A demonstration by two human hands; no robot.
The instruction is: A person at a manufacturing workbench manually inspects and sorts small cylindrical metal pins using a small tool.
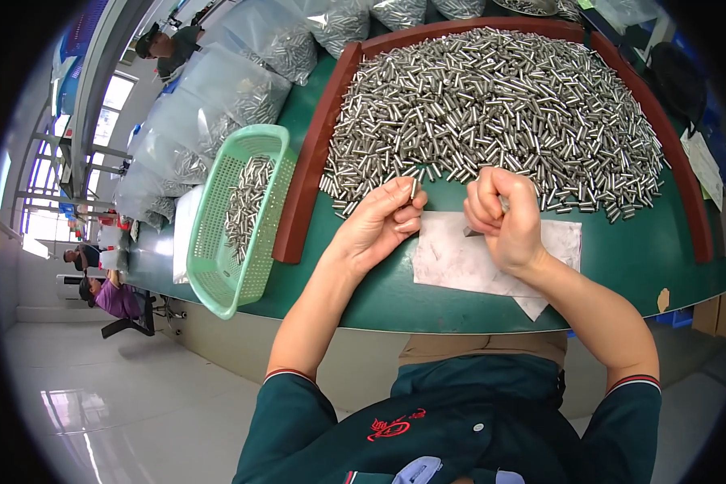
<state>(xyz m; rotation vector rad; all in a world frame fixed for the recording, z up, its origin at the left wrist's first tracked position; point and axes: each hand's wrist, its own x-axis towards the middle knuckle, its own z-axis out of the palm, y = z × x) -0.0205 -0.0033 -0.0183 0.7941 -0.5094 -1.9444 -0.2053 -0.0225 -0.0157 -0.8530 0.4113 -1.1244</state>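
My left hand [384,223] pinches one small metal pin [414,188] upright between thumb and fingertips, at the near edge of a large heap of like pins [492,105]. To its right, my right hand [504,216] is closed in a fist above a stained white cloth [452,264]. A small dark grey bit shows under its fingers; what it belongs to is hidden. The two hands are apart. The cloth lies flat on the green tabletop [363,298], one corner pointing toward me.
Red-brown wooden rails [319,169] border the heap on the left, back and right. A light green basket [258,278] partly filled with pins stands left. Clear bags of pins [218,89] line the table beyond. Other people [117,298] are far left.
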